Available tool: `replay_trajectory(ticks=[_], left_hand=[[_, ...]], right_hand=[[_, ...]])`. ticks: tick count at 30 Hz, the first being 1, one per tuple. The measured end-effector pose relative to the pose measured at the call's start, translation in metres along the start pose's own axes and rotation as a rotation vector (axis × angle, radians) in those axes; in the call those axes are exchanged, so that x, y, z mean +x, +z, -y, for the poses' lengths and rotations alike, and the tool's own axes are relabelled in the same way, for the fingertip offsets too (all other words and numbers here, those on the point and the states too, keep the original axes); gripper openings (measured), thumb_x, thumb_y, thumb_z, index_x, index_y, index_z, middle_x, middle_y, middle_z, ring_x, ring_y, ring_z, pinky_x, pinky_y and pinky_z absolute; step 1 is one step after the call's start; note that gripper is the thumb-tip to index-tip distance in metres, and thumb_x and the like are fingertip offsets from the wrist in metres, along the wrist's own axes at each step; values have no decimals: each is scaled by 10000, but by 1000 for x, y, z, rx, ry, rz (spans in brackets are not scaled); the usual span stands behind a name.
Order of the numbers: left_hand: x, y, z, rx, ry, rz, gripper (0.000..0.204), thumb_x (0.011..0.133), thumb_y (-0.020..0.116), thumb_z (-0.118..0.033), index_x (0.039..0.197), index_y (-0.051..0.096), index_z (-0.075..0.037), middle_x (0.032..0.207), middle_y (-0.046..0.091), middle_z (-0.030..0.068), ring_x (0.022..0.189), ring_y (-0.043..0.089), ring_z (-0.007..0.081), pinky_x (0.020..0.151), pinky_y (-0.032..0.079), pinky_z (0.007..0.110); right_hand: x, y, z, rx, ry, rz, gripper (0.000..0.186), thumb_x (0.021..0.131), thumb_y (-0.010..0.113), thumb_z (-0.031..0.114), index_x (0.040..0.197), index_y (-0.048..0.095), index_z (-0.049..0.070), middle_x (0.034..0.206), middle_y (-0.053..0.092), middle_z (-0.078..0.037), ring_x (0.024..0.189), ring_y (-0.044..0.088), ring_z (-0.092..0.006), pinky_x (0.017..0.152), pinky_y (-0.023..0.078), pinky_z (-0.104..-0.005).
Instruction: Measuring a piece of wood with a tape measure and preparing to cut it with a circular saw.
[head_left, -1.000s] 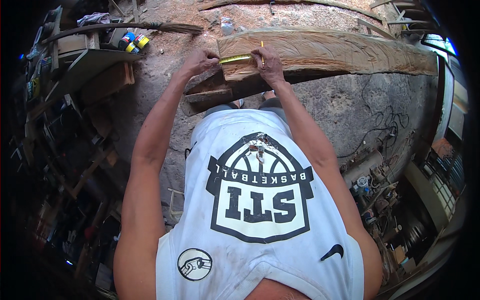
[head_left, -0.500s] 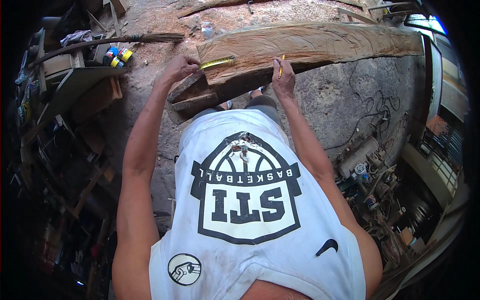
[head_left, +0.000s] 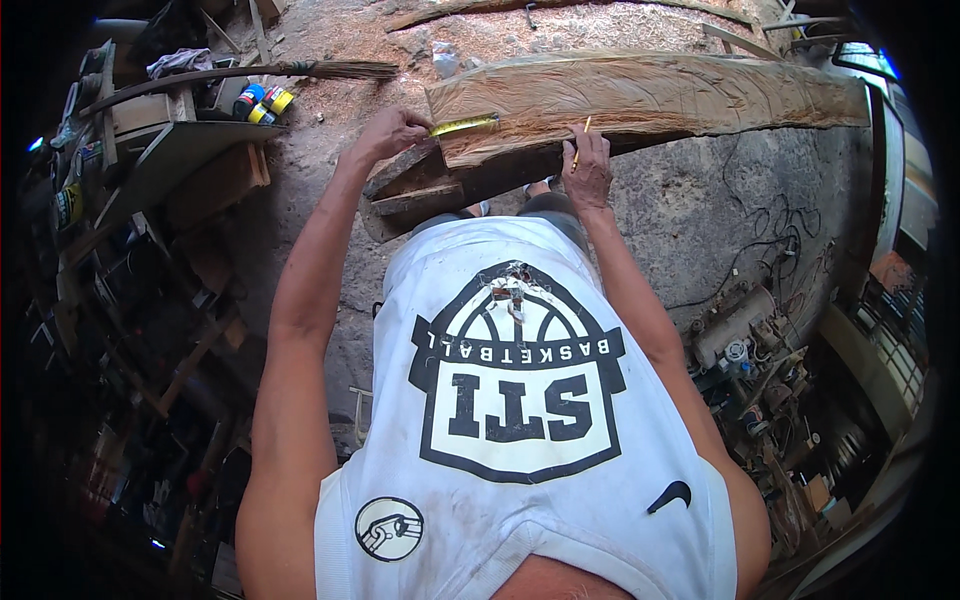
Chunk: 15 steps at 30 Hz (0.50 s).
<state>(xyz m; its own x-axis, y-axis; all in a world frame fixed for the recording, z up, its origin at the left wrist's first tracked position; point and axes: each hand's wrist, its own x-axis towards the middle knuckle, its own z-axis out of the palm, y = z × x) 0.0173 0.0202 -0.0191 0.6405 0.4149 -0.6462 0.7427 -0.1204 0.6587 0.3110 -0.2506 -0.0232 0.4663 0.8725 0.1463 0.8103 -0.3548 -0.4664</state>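
Note:
A long, slightly curved wooden plank [head_left: 680, 88] with rough saw marks lies across in front of me. At its left end my left hand [head_left: 397, 132] is closed on a yellow tape measure, whose blade [head_left: 465, 124] stretches a short way over the wood. My right hand [head_left: 588, 170] holds a yellow pencil [head_left: 577, 158] between its fingers and rests at the plank's near edge, right of the blade's tip. Below the left end are darker wooden blocks [head_left: 415, 190].
Wood shavings [head_left: 580, 25] cover the ground beyond the plank. To the left are a stick broom [head_left: 340, 69], small cans [head_left: 262, 104] and a board [head_left: 160, 160]. A cable [head_left: 775, 225] and a machine [head_left: 737, 350] lie on the right.
The view has shifted, so everything appears farther right. My right hand has turned a little and come to the plank's near edge; the left still holds the tape at the end.

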Motion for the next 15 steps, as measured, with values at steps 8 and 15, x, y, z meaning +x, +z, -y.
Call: replay_trajectory(ticks=[8, 15], left_hand=[[4, 0, 6, -38, 4, 26, 301, 944, 723, -225, 1161, 826, -43, 838, 765, 31, 769, 667, 109, 695, 513, 293], [8, 4, 13, -84, 50, -7, 325, 908, 729, -238, 1134, 827, -27, 795, 755, 59, 719, 669, 136, 664, 515, 316]], right_hand=[[6, 3, 0, -18, 33, -15, 335, 951, 681, 91, 1285, 657, 111, 1143, 624, -145, 1085, 609, -388, 966, 518, -488], [4, 3, 3, -9, 72, -13, 337, 946, 680, 100, 1281, 662, 121, 1163, 626, -131, 1100, 611, -372, 929, 551, -485]])
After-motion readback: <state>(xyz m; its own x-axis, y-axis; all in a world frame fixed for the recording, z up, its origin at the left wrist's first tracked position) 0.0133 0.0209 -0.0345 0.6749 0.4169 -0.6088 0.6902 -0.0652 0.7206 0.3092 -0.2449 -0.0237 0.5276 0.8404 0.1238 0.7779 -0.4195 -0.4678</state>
